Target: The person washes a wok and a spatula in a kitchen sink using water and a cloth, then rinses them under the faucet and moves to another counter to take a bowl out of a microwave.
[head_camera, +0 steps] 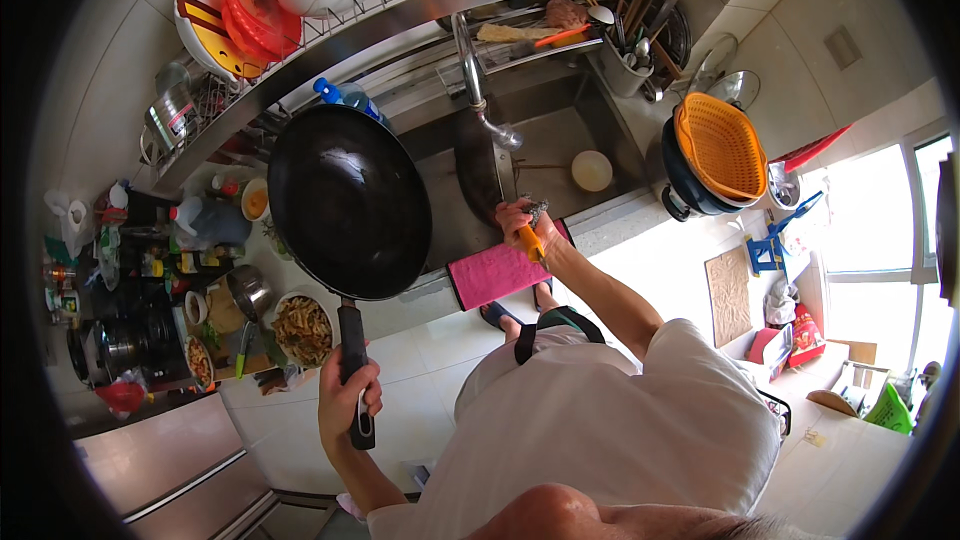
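Observation:
My left hand (349, 390) grips the black handle of a large black wok (352, 202). The wok is raised over the left side of the sink and counter edge, its dark inside facing up. My right hand (517, 225) is at the sink's front edge, closed on a steel-wool scrubber (535, 208) with an orange handle (531, 243). Beyond that hand, the metal faucet (472, 79) hangs over the steel sink (547, 127). A pale round bowl (592, 170) sits in the right basin. What the dark curved shape (476, 165) left of the divider is, I cannot tell.
A pink towel (491, 274) hangs over the counter's front edge. An orange colander (724, 154) stands at the right, a utensil holder (624, 71) behind the sink. A dish rack rail (405, 1) crosses above. At left are a bowl of food (302, 330) and a steel pot (250, 292).

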A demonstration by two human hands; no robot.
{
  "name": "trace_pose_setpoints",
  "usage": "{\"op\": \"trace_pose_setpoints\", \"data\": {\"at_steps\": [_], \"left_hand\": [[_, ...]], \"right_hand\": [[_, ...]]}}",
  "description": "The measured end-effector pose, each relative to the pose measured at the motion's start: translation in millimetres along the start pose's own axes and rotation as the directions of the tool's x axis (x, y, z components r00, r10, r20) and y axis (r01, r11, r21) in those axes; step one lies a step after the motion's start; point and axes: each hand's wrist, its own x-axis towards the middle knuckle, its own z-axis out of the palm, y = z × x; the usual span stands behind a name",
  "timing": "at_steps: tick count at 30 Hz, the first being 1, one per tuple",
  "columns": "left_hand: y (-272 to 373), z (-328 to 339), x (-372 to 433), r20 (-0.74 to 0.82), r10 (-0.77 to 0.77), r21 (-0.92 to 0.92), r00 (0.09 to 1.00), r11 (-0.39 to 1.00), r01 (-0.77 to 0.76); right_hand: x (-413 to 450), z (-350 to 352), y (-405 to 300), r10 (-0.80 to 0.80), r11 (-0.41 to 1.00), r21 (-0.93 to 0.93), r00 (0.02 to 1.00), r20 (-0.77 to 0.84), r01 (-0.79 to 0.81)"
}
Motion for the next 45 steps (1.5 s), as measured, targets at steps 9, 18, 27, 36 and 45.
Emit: {"op": "trace_pose_setpoints", "data": {"at_steps": [9, 18, 27, 36, 45], "left_hand": [[0.7, -0.5, 0.4, 0.016, -0.009, 0.003, 1.0, 1.0, 0.009], [-0.4, 0.4, -6.2, -0.071, -0.026, 0.007, 0.997, 1.0, 0.026], [-10.0, 12.9, 13.2, -0.028, -0.056, -0.087, 0.998, 0.995, 0.054], [-19.9, 40.5, 46.6, 0.086, -0.131, -0.171, 0.988, 0.975, 0.144], [-62.7, 74.7, 98.8, 0.264, -0.172, -0.37, 0.949, 0.891, 0.264]], "right_hand": [[48.3, -28.1, -8.0, -0.161, 0.975, -0.175, 0.978, -0.135, 0.136], [129.4, -106.0, 26.3, -0.496, 0.787, -0.576, 0.783, -0.375, 0.222], [124.4, -103.4, 24.6, -0.401, 0.756, -0.649, 0.842, -0.361, 0.082], [9.2, 16.0, -87.1, -0.145, 0.516, -0.854, 0.989, -0.014, 0.064], [105.7, 130.7, -117.6, -0.289, -0.742, -0.663, 0.844, 0.453, 0.101]]}}
